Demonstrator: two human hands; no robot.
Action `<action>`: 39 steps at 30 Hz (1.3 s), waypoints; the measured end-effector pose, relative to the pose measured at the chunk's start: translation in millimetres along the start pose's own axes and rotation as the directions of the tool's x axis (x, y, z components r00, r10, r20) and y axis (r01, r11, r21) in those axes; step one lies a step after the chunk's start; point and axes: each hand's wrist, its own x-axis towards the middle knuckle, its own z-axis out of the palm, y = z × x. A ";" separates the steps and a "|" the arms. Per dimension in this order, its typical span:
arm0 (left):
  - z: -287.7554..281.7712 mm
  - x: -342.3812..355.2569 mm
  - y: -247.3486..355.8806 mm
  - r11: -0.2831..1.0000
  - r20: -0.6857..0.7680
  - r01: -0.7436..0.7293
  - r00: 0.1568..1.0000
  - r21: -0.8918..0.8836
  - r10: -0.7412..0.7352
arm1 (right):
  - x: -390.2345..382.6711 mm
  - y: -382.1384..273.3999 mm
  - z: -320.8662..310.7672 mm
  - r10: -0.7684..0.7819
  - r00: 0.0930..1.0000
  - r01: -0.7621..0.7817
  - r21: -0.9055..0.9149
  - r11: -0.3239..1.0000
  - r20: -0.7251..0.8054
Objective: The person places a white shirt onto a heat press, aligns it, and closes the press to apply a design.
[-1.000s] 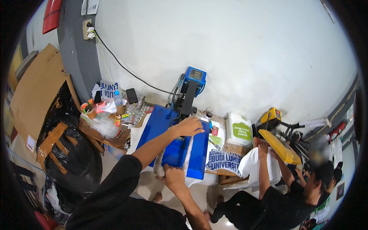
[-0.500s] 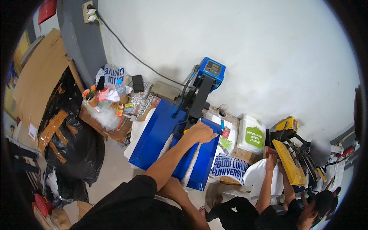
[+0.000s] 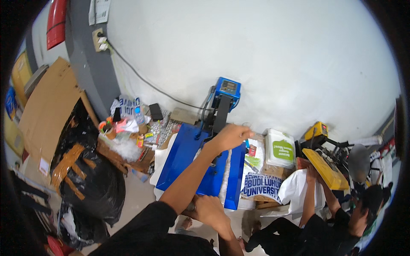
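A blue heat press (image 3: pixel 175 162) stands before me, its control box (image 3: pixel 229 86) at the back. White-wrapped handle bars (image 3: pixel 226 175) run toward me over its blue cover. My left hand (image 3: pixel 230 138) is raised above the press by its upper arm, with the fingers curled in; I cannot make out what is in them. Closer to me, my right hand (image 3: pixel 209 209) is closed at the press's front edge, around the front of the handle. My left forearm partly covers the nearer bar, and what lies under the cover is hidden.
Left is a cluttered bench with a bottle (image 3: pixel 139 115), phone (image 3: pixel 156 112) and tape rolls, beside a black taped bag (image 3: pixel 100 187). Right are a printed cloth (image 3: pixel 260 185) and a white-green package (image 3: pixel 279 149). A co-worker (image 3: pixel 341 226) works at a yellow press (image 3: pixel 324 168).
My left hand has lifted off the wrapped bar and up from the press. My right hand now shows more clearly at the front edge. The whole view has tilted upward.
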 end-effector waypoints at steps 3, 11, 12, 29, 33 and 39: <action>-48.7 -65.1 78.3 0.962 -0.454 -0.252 0.873 -0.105 0.179 | -15.3 5.2 10.5 -0.019 0.989 0.005 -0.091 0.996 -0.150; -83.4 -399.6 -17.2 0.848 -0.601 0.481 0.618 -0.221 -0.507 | -23.2 -61.5 -48.3 -0.268 0.572 -0.076 -0.376 0.924 -0.775; -73.9 -448.6 -41.0 0.772 -0.557 0.591 0.570 -0.233 -0.604 | -26.0 -73.7 -66.0 -0.269 0.453 -0.156 -0.372 0.915 -0.850; 19.8 -706.5 -44.4 0.422 -0.096 0.782 0.428 -0.458 -0.899 | 50.2 -88.0 -319.8 -0.588 0.068 -0.420 -0.558 0.716 -0.806; 17.8 -693.0 -53.3 0.405 -0.101 0.823 0.400 -0.398 -0.911 | 17.9 -45.4 -210.6 -0.494 -0.050 0.169 -0.495 0.853 -0.868; 31.6 -624.4 -64.9 0.464 -0.122 0.821 0.450 -0.333 -0.884 | -71.5 272.7 80.8 0.692 -0.306 0.338 0.605 0.721 -0.653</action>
